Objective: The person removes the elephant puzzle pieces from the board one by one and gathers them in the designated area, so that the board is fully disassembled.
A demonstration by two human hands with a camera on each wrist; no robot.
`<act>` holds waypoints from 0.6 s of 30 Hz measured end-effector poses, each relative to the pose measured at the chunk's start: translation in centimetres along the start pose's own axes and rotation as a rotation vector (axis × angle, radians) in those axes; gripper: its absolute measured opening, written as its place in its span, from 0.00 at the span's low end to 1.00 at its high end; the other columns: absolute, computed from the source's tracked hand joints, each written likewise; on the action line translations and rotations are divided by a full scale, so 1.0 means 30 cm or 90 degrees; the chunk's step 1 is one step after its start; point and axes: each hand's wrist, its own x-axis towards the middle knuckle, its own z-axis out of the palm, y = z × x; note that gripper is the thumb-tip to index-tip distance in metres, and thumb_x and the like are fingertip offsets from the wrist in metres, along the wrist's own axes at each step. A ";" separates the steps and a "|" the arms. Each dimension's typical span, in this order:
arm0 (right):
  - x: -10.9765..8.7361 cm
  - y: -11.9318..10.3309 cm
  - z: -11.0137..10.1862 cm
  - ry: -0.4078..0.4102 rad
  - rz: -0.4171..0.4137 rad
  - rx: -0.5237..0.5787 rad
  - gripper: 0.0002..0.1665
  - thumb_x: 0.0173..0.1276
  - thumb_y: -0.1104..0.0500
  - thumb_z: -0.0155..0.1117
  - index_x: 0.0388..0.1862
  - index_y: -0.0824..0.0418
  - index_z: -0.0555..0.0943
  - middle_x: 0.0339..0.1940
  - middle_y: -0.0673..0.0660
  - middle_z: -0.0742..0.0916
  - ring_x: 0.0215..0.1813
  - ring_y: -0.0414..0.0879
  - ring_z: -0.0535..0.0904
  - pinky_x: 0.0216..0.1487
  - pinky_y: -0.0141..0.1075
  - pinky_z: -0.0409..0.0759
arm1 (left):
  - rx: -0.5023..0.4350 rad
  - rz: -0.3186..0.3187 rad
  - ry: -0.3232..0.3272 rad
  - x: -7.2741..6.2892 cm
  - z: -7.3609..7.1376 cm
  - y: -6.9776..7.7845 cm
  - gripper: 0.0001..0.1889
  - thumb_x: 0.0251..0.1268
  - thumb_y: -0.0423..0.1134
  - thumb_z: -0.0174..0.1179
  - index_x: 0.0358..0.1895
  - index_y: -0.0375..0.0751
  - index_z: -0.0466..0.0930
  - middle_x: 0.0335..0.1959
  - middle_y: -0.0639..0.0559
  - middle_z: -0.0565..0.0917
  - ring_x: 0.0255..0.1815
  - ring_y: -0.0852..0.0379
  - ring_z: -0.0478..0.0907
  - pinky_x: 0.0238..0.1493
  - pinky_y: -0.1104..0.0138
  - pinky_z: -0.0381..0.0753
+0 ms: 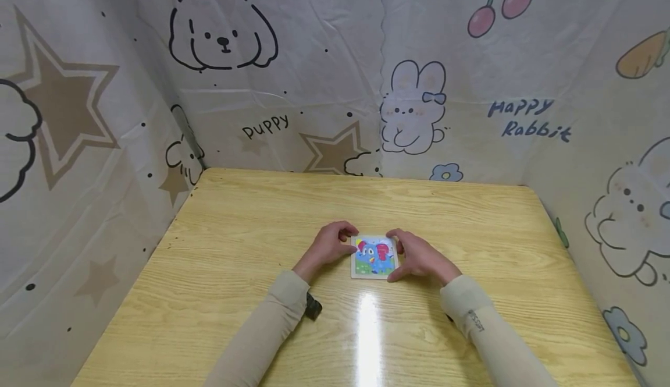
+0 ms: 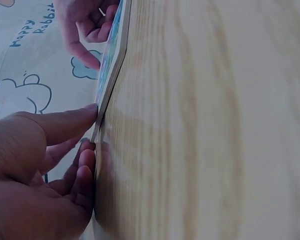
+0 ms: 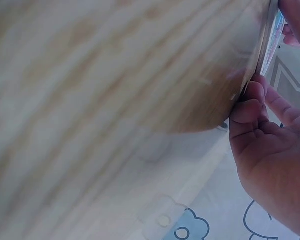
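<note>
A small square wooden picture puzzle (image 1: pixel 373 259) with a pale rim and a blue elephant on it lies flat on the table, in the middle of the head view. My left hand (image 1: pixel 331 243) holds its left side, thumb on the edge and index finger at the far left corner. In the left wrist view that thumb meets the thin edge of the puzzle (image 2: pixel 111 75), with the other fingers curled by the tabletop. From the right, my right hand (image 1: pixel 419 255) spans the side, index finger at the far corner and thumb at the near one.
The light wooden table (image 1: pixel 251 212) reaches back to a printed cloth (image 1: pixel 324 43) hung along the back and both sides. A small black object (image 1: pixel 313 306) shows at the left sleeve's cuff. Light glares off the tabletop in front of the puzzle.
</note>
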 end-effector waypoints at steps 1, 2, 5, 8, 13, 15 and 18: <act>0.000 0.001 0.000 -0.001 -0.001 0.000 0.59 0.43 0.52 0.91 0.73 0.60 0.69 0.48 0.58 0.81 0.49 0.51 0.75 0.58 0.48 0.78 | -0.007 -0.002 -0.003 -0.001 0.000 -0.001 0.18 0.61 0.32 0.74 0.54 0.39 0.85 0.51 0.47 0.85 0.45 0.55 0.76 0.50 0.64 0.77; 0.001 0.002 0.000 -0.002 -0.002 0.000 0.60 0.43 0.52 0.91 0.73 0.60 0.68 0.49 0.58 0.81 0.49 0.51 0.75 0.58 0.49 0.78 | -0.012 0.001 -0.004 0.000 0.001 -0.004 0.18 0.61 0.32 0.74 0.54 0.39 0.85 0.51 0.47 0.85 0.46 0.55 0.76 0.51 0.63 0.78; 0.002 0.006 -0.001 -0.001 0.003 0.004 0.60 0.42 0.51 0.92 0.73 0.59 0.68 0.50 0.58 0.82 0.50 0.51 0.76 0.61 0.50 0.78 | -0.039 0.002 -0.002 0.001 0.000 -0.009 0.15 0.63 0.28 0.71 0.53 0.38 0.85 0.51 0.46 0.86 0.49 0.53 0.80 0.55 0.61 0.81; 0.003 0.008 -0.001 0.001 0.010 0.011 0.60 0.41 0.52 0.92 0.72 0.59 0.68 0.51 0.58 0.82 0.52 0.51 0.77 0.63 0.51 0.78 | -0.076 -0.012 0.000 0.001 -0.001 -0.010 0.14 0.65 0.25 0.68 0.52 0.36 0.84 0.52 0.43 0.84 0.50 0.51 0.83 0.55 0.59 0.84; 0.007 0.008 0.002 -0.009 0.003 0.021 0.60 0.42 0.52 0.92 0.72 0.60 0.68 0.51 0.59 0.82 0.51 0.52 0.77 0.63 0.51 0.78 | -0.092 -0.048 -0.008 -0.002 -0.002 -0.005 0.17 0.64 0.28 0.69 0.56 0.39 0.85 0.54 0.44 0.84 0.50 0.52 0.82 0.54 0.60 0.84; 0.008 0.008 0.001 -0.013 0.003 0.022 0.60 0.43 0.51 0.91 0.72 0.60 0.67 0.51 0.59 0.82 0.51 0.52 0.77 0.63 0.52 0.78 | -0.086 -0.048 -0.011 -0.003 -0.002 -0.003 0.17 0.64 0.29 0.70 0.56 0.39 0.85 0.53 0.46 0.86 0.50 0.53 0.82 0.55 0.60 0.83; 0.008 0.008 0.000 -0.013 0.009 0.026 0.60 0.43 0.51 0.91 0.72 0.59 0.67 0.52 0.59 0.82 0.53 0.52 0.77 0.65 0.53 0.77 | -0.069 -0.039 -0.007 -0.004 0.000 -0.002 0.13 0.64 0.30 0.71 0.52 0.39 0.86 0.50 0.46 0.87 0.48 0.53 0.82 0.54 0.60 0.83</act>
